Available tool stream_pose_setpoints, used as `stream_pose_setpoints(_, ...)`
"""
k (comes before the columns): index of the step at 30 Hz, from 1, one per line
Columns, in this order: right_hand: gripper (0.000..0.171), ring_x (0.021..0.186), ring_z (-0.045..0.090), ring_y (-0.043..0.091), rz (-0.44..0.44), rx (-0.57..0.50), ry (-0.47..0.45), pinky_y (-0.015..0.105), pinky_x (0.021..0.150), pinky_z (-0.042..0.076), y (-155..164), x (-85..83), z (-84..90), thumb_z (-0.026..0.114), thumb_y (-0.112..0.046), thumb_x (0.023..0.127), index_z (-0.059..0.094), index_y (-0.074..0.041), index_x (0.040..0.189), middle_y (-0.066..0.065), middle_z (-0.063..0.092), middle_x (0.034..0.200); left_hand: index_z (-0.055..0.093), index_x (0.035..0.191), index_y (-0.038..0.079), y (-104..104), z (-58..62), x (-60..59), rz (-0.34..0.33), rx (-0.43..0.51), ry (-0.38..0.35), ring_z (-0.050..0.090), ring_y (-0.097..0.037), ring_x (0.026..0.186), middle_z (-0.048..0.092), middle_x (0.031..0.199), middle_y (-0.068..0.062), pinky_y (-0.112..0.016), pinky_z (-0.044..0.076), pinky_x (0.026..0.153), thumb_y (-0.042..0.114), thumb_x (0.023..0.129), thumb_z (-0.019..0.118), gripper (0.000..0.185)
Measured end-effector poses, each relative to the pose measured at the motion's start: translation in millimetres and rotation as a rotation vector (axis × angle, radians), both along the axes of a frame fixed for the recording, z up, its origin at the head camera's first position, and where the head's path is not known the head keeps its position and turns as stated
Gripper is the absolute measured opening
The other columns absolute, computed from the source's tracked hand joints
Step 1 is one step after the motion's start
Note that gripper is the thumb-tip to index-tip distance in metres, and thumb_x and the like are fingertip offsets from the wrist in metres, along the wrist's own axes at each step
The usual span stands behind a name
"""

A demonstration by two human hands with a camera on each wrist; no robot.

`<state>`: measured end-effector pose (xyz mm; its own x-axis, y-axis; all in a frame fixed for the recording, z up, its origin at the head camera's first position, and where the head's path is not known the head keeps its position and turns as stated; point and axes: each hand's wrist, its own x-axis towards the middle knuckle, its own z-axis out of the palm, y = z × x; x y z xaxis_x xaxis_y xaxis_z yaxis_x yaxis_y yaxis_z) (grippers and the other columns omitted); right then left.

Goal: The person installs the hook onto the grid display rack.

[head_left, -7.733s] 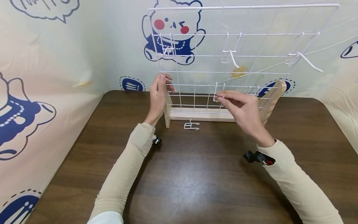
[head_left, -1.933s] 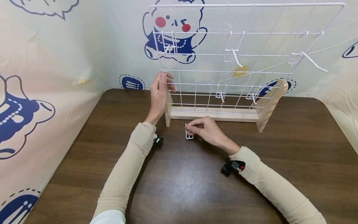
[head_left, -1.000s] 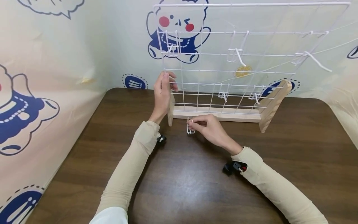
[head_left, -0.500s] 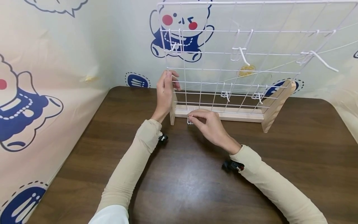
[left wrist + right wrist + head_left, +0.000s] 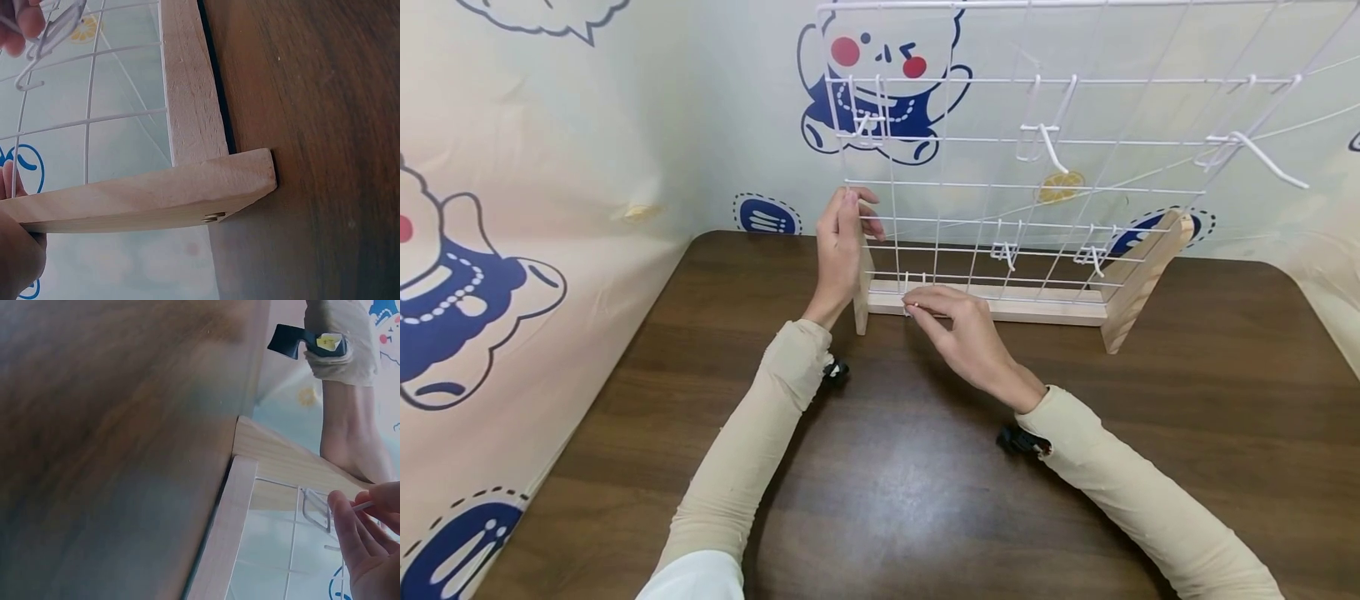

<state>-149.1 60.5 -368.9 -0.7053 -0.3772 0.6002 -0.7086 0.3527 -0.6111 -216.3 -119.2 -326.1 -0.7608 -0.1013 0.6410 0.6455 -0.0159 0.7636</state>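
R hand (image 5: 958, 329) fingers pinching wire hook (image 5: 914, 287) at grid panel (image 5: 1067, 187), L hand (image 5: 842, 246) gripping its edge

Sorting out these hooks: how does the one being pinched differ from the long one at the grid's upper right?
The pinched hook sits low by the wooden base, held by the right hand; the long hook hangs high, untouched. The pinched hook looks short; the long hook juts far out. Both are white wire.

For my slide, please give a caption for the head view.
Right hand pinches white hook at wire grid.
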Motion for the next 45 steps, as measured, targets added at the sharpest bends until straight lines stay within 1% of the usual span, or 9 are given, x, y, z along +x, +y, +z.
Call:
stream_pose_setpoints(8,0.018,0.11,0.067,0.024,0.015,0.011,0.06,0.035,0.099,0.051,1.1,-2.8,2.6,0.066,-0.006,0.095,0.074,0.003,0.108,0.014,0.071,0.114,0.053,0.102,-0.017,-1.7,0.3,1.0,-0.002,-0.014,-0.002,0.055,-0.046,0.067,0.054,0.078,-0.036,-0.037,0.055,0.069,0.011,0.107,0.032,0.036)
stream_pose_setpoints(14,0.019,0.11,0.066,0.023,0.023,-0.002,0.086,0.034,0.099,0.051,2.8,-7.5,5.6,0.065,-0.005,0.095,0.074,0.001,0.11,0.013,0.071,0.114,0.053,0.102,-0.017,-3.3,2.0,1.8,-0.017,-0.025,-0.007,0.056,-0.047,0.069,0.055,0.079,-0.037,-0.041,0.056,0.071,0.011,0.107,0.031,0.036)
stream_pose_setpoints(22,0.019,0.109,0.067,0.022,0.006,-0.026,0.139,0.032,0.099,0.051,3.1,-14.1,10.6,0.066,-0.004,0.095,0.074,0.001,0.111,0.012,0.071,0.115,0.053,0.102,-0.016,-3.5,3.0,2.1,-0.031,-0.042,-0.018,0.058,-0.047,0.071,0.055,0.082,-0.04,-0.041,0.056,0.074,0.012,0.107,0.031,0.036)
stream_pose_setpoints(25,0.02,0.11,0.067,0.022,0.003,-0.038,0.156,0.032,0.099,0.051,2.2,-16.8,11.4,0.066,-0.004,0.095,0.074,0.002,0.112,0.013,0.071,0.115,0.053,0.103,-0.016,-4.4,3.6,2.6,-0.033,-0.056,-0.025,0.058,-0.049,0.074,0.057,0.083,-0.038,-0.045,0.056,0.076,0.012,0.107,0.031,0.036)
stream_pose_setpoints(28,0.02,0.111,0.066,0.023,-0.001,-0.031,0.165,0.032,0.1,0.051,1.0,-18.9,11.5,0.065,-0.004,0.095,0.073,0.002,0.113,0.014,0.07,0.116,0.054,0.105,-0.015,-7.6,5.2,3.9,-0.048,-0.071,-0.049,0.06,-0.051,0.079,0.059,0.088,-0.037,-0.052,0.054,0.082,0.013,0.107,0.031,0.037)
stream_pose_setpoints(32,0.021,0.112,0.066,0.023,-0.013,-0.014,0.164,0.034,0.1,0.05,-0.1,-22.7,10.2,0.065,-0.006,0.096,0.073,0.002,0.114,0.013,0.07,0.118,0.056,0.108,-0.013,-12.9,7.5,4.2,-0.08,-0.088,-0.087,0.063,-0.052,0.089,0.062,0.096,-0.031,-0.059,0.051,0.089,0.014,0.108,0.032,0.037)
stream_pose_setpoints(38,0.021,0.113,0.065,0.024,-0.035,-0.004,0.141,0.036,0.1,0.05,-1.0,-26.1,5.8,0.065,-0.007,0.096,0.073,0.002,0.114,0.014,0.07,0.118,0.058,0.109,-0.012,-15.5,9.1,3.9,-0.109,-0.108,-0.092,0.064,-0.048,0.095,0.065,0.098,-0.018,-0.057,0.05,0.092,0.015,0.108,0.033,0.037)
stream_pose_setpoints(40,0.022,0.113,0.065,0.024,-0.035,0.005,0.125,0.036,0.101,0.05,-1.3,-26.6,3.7,0.064,-0.007,0.097,0.073,0.002,0.114,0.014,0.07,0.118,0.058,0.109,-0.013,-15.9,9.0,4.4,-0.11,-0.107,-0.09,0.064,-0.049,0.095,0.065,0.099,-0.018,-0.057,0.05,0.092,0.014,0.108,0.032,0.037)
stream_pose_setpoints(45,0.022,0.116,0.064,0.025,-0.03,0.063,0.088,0.039,0.102,0.049,-0.5,-27.1,-0.1,0.065,-0.007,0.096,0.072,0.002,0.115,0.014,0.069,0.121,0.057,0.108,-0.015,-15.6,9.5,5.4,-0.11,-0.094,-0.079,0.062,-0.051,0.095,0.063,0.099,-0.025,-0.061,0.048,0.091,0.013,0.108,0.032,0.037)
